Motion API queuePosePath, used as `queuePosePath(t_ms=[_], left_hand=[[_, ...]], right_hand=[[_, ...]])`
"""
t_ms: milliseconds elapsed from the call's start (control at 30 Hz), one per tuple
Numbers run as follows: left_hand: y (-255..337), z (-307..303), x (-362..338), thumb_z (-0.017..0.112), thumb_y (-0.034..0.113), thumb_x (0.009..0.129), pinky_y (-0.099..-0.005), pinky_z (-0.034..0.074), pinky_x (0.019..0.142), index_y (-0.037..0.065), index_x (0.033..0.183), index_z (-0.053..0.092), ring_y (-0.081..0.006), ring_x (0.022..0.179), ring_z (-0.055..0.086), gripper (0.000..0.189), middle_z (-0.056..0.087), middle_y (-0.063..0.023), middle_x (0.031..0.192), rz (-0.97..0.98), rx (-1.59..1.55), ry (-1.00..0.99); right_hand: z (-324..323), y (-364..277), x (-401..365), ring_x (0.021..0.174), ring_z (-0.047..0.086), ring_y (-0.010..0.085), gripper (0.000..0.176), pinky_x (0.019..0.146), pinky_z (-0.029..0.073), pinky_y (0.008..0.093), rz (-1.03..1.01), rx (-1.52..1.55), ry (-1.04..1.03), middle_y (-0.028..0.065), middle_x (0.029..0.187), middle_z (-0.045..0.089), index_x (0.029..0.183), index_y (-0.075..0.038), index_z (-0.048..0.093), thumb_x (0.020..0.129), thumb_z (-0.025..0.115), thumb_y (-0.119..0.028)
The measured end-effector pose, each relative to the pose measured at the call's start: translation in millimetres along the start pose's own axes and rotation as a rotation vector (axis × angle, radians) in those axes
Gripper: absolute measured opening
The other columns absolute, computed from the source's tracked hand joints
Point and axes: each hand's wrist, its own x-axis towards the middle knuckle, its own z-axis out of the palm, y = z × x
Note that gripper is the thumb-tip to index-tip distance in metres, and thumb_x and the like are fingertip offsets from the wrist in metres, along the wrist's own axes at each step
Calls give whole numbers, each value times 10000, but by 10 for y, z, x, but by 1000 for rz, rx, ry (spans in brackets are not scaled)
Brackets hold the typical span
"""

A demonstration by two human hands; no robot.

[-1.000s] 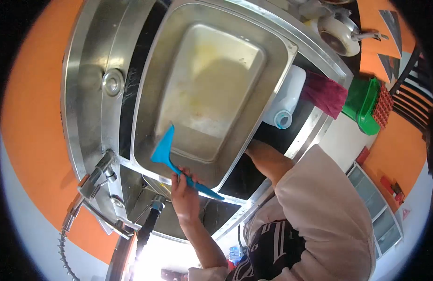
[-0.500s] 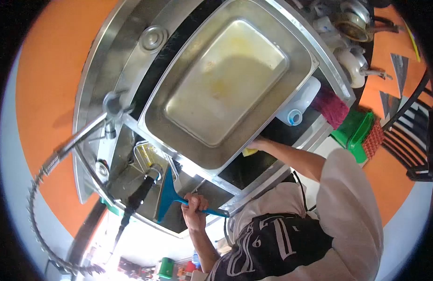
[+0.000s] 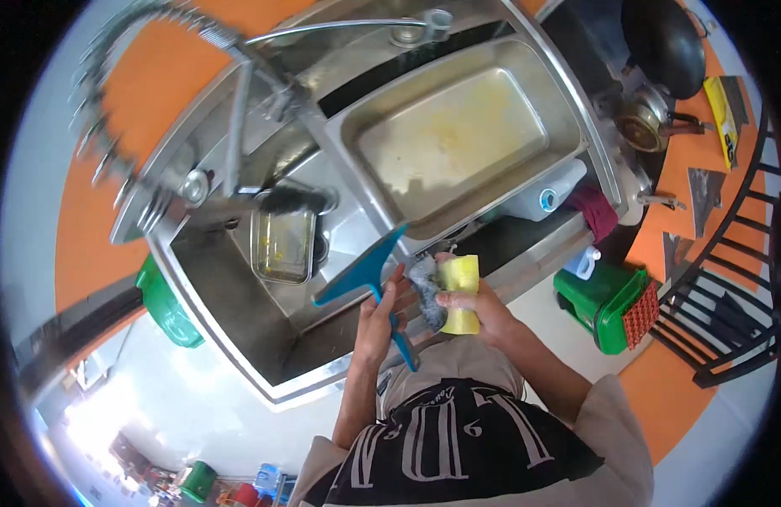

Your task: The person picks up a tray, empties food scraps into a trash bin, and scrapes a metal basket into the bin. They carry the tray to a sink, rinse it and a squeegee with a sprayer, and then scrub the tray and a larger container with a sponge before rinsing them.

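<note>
My left hand (image 3: pixel 378 321) is closed round the handle of a blue squeegee (image 3: pixel 361 275), its blade pointing up over the sink's edge. My right hand (image 3: pixel 483 311) grips a yellow sponge (image 3: pixel 460 275), thumb across its front. Against the sponge, between my two hands, is a grey, fuzzy scourer (image 3: pixel 426 291); it seems held together with the sponge. Beyond my hands, a large steel pan (image 3: pixel 390 203) lies tilted over the right sink basin, with yellowish residue on its bottom. A smaller rectangular tray (image 3: pixel 268 270) with yellow bits sits in the left basin (image 3: pixel 230 313).
A spray faucet (image 3: pixel 281 89) with a coiled spring arches over the left basin. A white jug (image 3: pixel 543 193) and a maroon cloth (image 3: pixel 593 213) are beside the pan. A green bin (image 3: pixel 606 317) stands on the floor at right, near a black chair (image 3: pixel 729 291). Pots (image 3: pixel 644 118) are at upper right.
My right hand has come away from beside the large pan to in front of my body, with the sponge and scourer now visible. My left hand has brought the squeegee close to it. The view has turned.
</note>
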Motion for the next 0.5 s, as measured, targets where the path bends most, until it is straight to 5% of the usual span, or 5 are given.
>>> queuePosePath(t_ms=[100, 267, 333, 367, 500], left_hand=[[71, -118, -260, 539, 256, 1067, -216, 359, 548, 71, 1505, 462, -37, 655, 420, 482, 506, 72, 860, 6, -284, -24], [-103, -769, -444, 691, 155, 969, -213, 347, 514, 80, 1392, 601, -24, 677, 463, 439, 526, 75, 823, 181, -284, 180], [-130, -1006, -522, 700, 182, 969, -223, 342, 495, 40, 1330, 634, -28, 623, 472, 394, 572, 52, 801, 216, -182, 238], [-109, -1086, -590, 700, 182, 969, -223, 342, 495, 40, 1330, 634, -28, 623, 472, 394, 572, 52, 801, 230, -193, 248], [-22, -1262, -801, 671, 228, 991, -224, 339, 475, -9, 1287, 640, -47, 600, 514, 380, 660, -4, 866, 206, -91, 191]], right_hand=[[420, 249, 6, 1181, 551, 200, 702, 993, 446, 335, -63, -22, -48, 82, 1275, 530, 1518, -70, 341, 924, 709, -138], [750, 722, 155, 1173, 541, 224, 809, 1005, 439, 357, -219, -504, 25, 120, 1287, 522, 1562, -47, 278, 933, 737, -269], [884, 835, 166, 1204, 529, 295, 890, 1034, 426, 400, -682, -1087, 43, 180, 1319, 508, 1578, -46, 254, 895, 774, -281], [1042, 825, 114, 1263, 501, 362, 932, 1078, 398, 431, -685, -1117, 14, 228, 1366, 479, 1578, -43, 257, 860, 801, -282], [1332, 1176, 313, 1268, 525, 318, 978, 1061, 428, 404, -612, -1079, -223, 201, 1375, 506, 1602, -82, 232, 832, 816, -230]])
